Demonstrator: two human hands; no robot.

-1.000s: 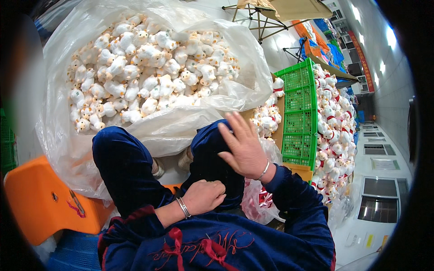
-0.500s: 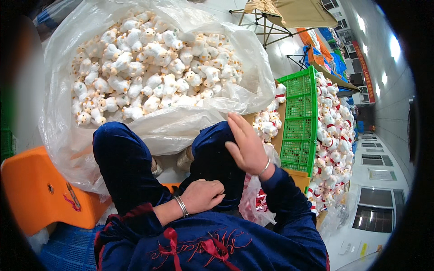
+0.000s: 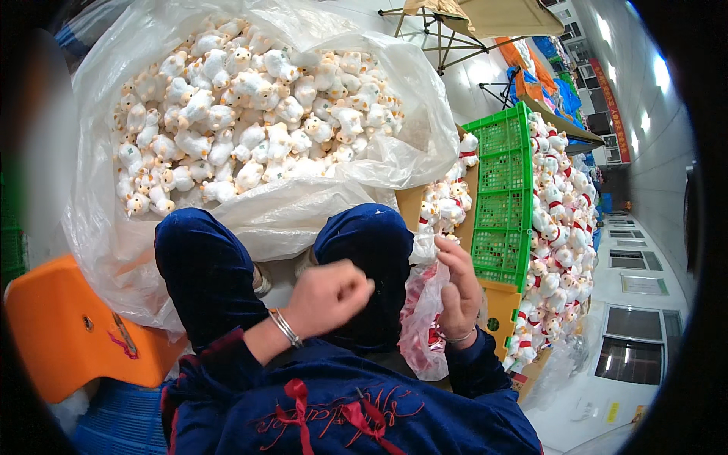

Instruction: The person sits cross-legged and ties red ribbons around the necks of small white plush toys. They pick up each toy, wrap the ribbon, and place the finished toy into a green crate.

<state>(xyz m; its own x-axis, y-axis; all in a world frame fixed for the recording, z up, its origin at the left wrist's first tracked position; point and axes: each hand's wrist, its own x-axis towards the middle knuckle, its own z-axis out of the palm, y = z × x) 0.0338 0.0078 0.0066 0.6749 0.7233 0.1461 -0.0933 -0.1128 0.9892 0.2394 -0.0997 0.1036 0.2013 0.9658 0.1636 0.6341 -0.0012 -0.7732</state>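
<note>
My left hand [image 3: 327,300], with a silver bracelet at the wrist, is raised over my lap. Its fingers are curled in and slightly blurred; whether something small is inside is hidden. My right hand [image 3: 459,294] is open above a clear plastic bag [image 3: 427,307] holding red ribbon-like pieces, thumb apart from the fingers and no object visible in it. Small white plush animals [image 3: 258,98] with orange-brown patches fill a large translucent plastic sack [image 3: 273,220] beyond my knees.
A green plastic crate [image 3: 500,201] stands to the right. Beyond it are heaped plush animals with red neck ribbons [image 3: 560,227]; more lie in a cardboard box [image 3: 444,205]. An orange stool [image 3: 76,326] at left carries a small tool with pink thread [image 3: 123,338]. A folding camp chair [image 3: 455,26] stands behind.
My right hand has dropped from above my right knee toward the ribbon bag. My left hand has lifted off my thigh and moved slightly forward, still curled.
</note>
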